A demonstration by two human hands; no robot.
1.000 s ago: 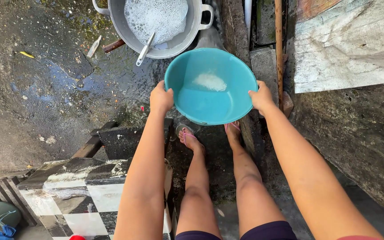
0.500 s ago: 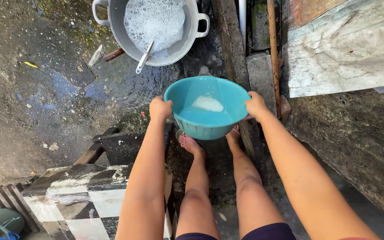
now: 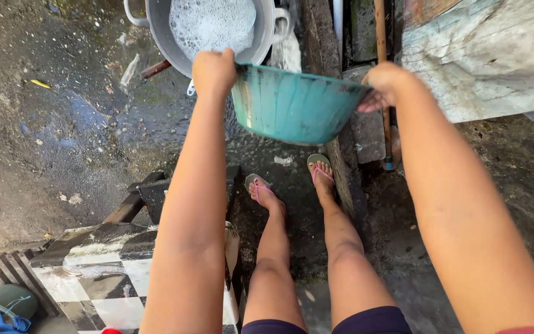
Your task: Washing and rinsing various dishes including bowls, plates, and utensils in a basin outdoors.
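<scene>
I hold a teal plastic basin (image 3: 292,105) by its rim with both hands, raised and tipped away from me so only its outer wall shows. My left hand (image 3: 214,71) grips the left rim, my right hand (image 3: 383,83) grips the right rim. Its inside is hidden. Just beyond it stands a grey metal pot (image 3: 174,31) full of white foam, with a spoon handle partly visible at its edge. Water streams onto the ground past the basin's far side (image 3: 287,52).
Wet concrete ground (image 3: 81,124) spreads to the left with yellow scraps. A black-and-white checkered slab (image 3: 112,278) lies lower left. My feet in pink sandals (image 3: 264,188) stand below the basin. A wooden stick (image 3: 381,25) and weathered board (image 3: 483,55) are right.
I have lifted the basin up and forward and tipped it away; its foamy water, visible before, is no longer seen, and water now runs out beyond it.
</scene>
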